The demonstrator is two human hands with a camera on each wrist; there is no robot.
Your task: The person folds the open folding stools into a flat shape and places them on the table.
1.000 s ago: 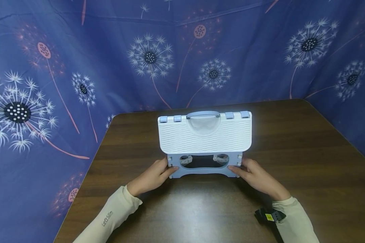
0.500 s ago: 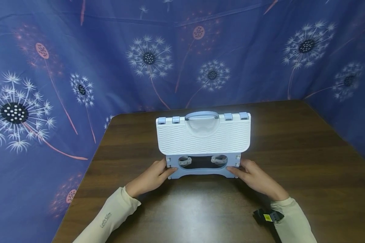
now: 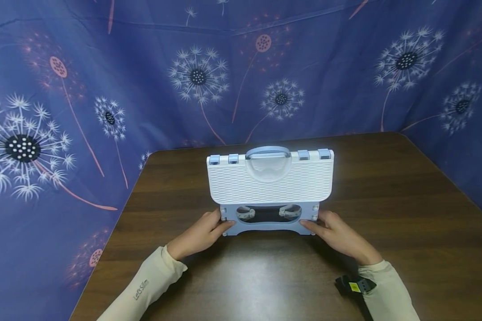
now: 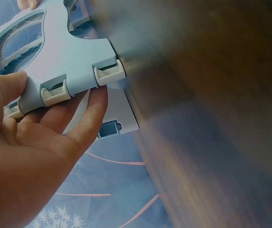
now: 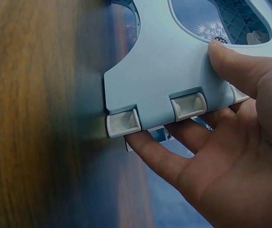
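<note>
A folding step stool point(image 3: 270, 185) stands on the table in the head view, its white ribbed top panel above a light blue leg panel with an oval cutout. A blue carry handle point(image 3: 268, 151) arches at the top edge. My left hand point(image 3: 198, 235) grips the left edge of the blue leg panel point(image 4: 74, 52), thumb on its front face and fingers curled behind the white hinge pieces. At the opposite edge my right hand point(image 3: 341, 235) holds the leg panel point(image 5: 159, 61) the same way, thumb beside the cutout. Most of both hands' fingers are hidden behind the panel in the head view.
The dark wooden table point(image 3: 385, 187) runs under the stool. A blue curtain point(image 3: 241, 89) with dandelion print hangs behind and at both sides. A black device point(image 3: 353, 285) with a yellow label is at the right wrist.
The stool and both hands keep nearly the same place and pose. Only a slight shift of the whole view shows.
</note>
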